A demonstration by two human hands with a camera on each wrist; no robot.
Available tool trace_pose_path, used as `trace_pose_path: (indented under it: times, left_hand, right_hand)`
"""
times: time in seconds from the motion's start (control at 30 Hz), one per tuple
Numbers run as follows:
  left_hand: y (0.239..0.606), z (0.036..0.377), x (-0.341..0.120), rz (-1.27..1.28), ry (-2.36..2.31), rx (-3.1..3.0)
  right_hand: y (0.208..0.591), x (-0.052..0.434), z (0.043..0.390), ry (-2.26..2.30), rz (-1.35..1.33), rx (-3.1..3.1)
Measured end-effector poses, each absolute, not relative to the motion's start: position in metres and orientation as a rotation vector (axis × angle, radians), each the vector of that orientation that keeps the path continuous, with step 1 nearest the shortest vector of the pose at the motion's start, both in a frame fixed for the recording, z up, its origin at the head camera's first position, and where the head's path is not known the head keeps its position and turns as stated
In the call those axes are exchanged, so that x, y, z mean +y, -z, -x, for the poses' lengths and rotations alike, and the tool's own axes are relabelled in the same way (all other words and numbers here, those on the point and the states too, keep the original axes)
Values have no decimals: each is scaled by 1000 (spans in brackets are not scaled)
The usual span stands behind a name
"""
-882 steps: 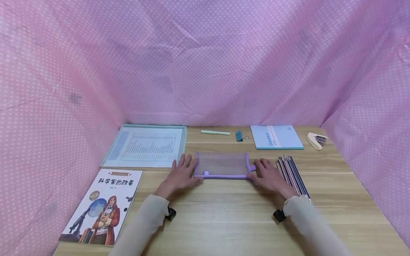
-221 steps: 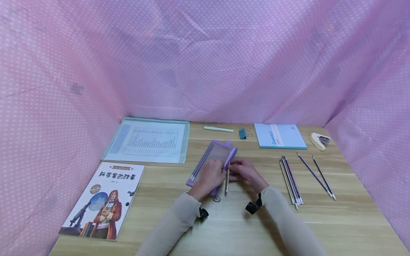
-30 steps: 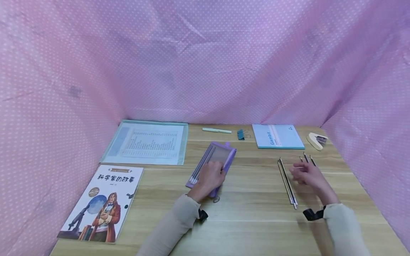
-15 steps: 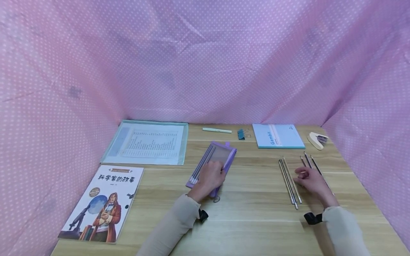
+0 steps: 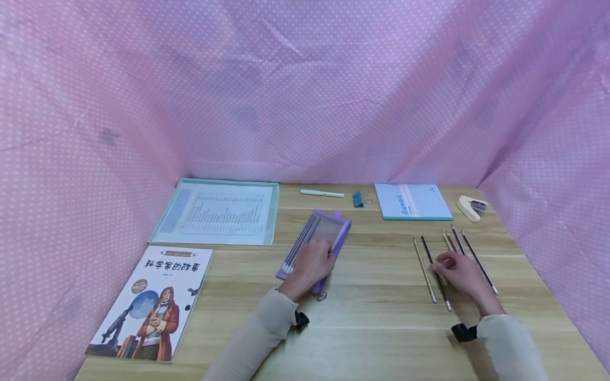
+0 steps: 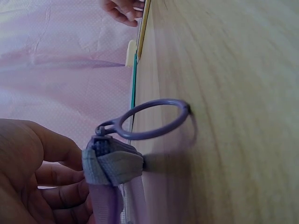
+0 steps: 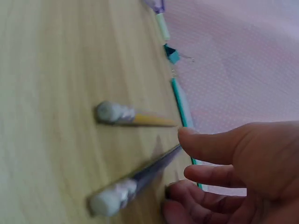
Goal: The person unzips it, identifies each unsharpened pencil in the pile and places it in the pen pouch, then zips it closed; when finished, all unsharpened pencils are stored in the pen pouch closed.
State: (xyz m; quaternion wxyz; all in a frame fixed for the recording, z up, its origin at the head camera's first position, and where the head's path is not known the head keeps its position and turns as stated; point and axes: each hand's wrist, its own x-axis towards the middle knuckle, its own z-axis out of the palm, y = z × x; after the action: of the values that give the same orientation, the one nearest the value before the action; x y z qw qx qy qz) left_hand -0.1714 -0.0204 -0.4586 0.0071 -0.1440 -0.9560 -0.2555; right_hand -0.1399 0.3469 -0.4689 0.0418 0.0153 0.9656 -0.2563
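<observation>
My left hand (image 5: 312,264) grips the side of a purple mesh pencil case (image 5: 329,226) at mid-table; several pencils with white-capped ends lie inside along its left side. In the left wrist view, a purple ring (image 6: 140,136) hangs at the case's zipper corner, beside the curled fingers. My right hand (image 5: 462,272) is low over the pencils on the right, thumb tip right at a dark pencil (image 5: 441,290). A gap shows between thumb and fingers in the right wrist view. Left of it lies a gold pencil (image 5: 424,271). Several more pencils, including a black pencil (image 5: 482,266), lie partly under the hand.
Along the back are a clear document folder (image 5: 226,211), a pale green pen (image 5: 322,193), a teal binder clip (image 5: 358,199), a blue notebook (image 5: 414,202) and a white stapler-like object (image 5: 469,209). An illustrated book (image 5: 152,301) lies at front left. Pink dotted cloth (image 5: 305,106) surrounds the table.
A gold pencil has moved right, joining the group under my right hand; the dark pencil has shifted right, apart from the other gold one. Over the longer span, pencils have gone into the case.
</observation>
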Motion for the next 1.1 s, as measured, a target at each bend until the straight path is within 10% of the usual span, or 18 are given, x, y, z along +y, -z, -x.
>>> trace_pose_path:
  times: [0.77,1.1]
  left_hand:
    - [460,173,-23,475,795,-2964]
    - [458,173,-22,453,830,-2991]
  right_hand:
    - [469,341,152,562,72,2982]
    - [457,340,146,1290,-90,2511]
